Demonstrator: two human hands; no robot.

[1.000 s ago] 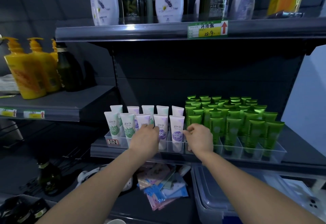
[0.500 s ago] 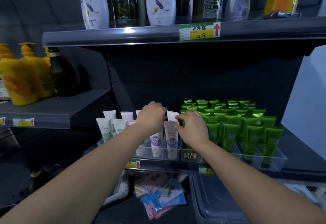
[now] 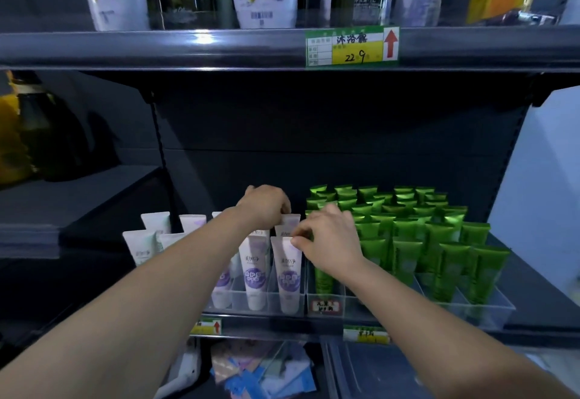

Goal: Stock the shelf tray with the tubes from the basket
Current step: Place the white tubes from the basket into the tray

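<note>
Hands reach deeper now: left hand (image 3: pixel 266 207) grips rear tube (image 3: pixel 290 220), right hand (image 3: pixel 329 237) pinches front tube (image 3: pixel 287 270) (final straightening, probably).

Two hands (image 3: pixel 266 207) (image 3: pixel 329 238), two trays (image 3: pixel 238 313) (image 3: pixel 489 312)

Upright white tubes (image 3: pixel 287 270), caps down, purple or green labels, in rows inside clear shelf tray (image 3: pixel 271 308).

High above the right hand (image 3: pixel 329 238), the shelf-edge price tag (image 3: pixel 352 46) reads 沐浴露 and 22 9; just below that hand, a white tube (image 3: pixel 287 270) reads 美加净.
</note>
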